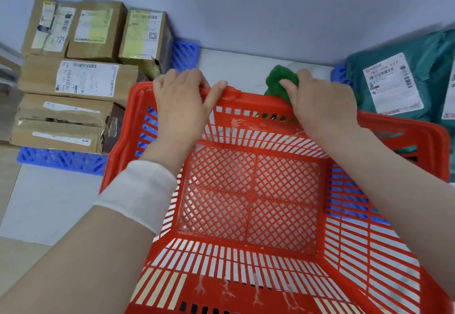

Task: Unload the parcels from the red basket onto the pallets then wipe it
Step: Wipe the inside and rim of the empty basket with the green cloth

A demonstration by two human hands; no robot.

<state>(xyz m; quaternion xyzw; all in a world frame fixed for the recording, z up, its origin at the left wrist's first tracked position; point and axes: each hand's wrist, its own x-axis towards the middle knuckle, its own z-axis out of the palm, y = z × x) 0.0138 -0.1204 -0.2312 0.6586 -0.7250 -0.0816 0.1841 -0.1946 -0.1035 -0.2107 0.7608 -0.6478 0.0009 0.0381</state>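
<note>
Forearms reach in from the bottom edge, the left one wearing a white wristband (140, 193), and both stretch across the red basket (256, 101), which fills the near and middle ground. Its near wall of long slats carries pale scuff marks, and the light floor (49, 203) shows through the diamond mesh of its bottom. At the far rim the left hand (181, 103) grips the edge, fingers curled over the outside and the thumb laid along the top of the rim. Further right on the same rim, the right hand (322, 102) holds a bunched green cloth (279, 80), fingers wrapped round it and the thumb pressed into it, with the cloth against the rim and spilling over its outer side. The basket sits between two blue pallets. The left pallet (61, 160) lies just beside the basket's left wall and bears cardboard parcels (81, 77), brown boxes with white labels packed close in rows, the nearest one torn along its top. The right pallet (341, 73) shows beyond the basket's right side and again through its slats, and carries teal bag parcels (430, 55) with printed labels. Whether these touch the basket's far right corner cannot be told. Behind everything stands a plain grey-blue wall (246, 6).
</note>
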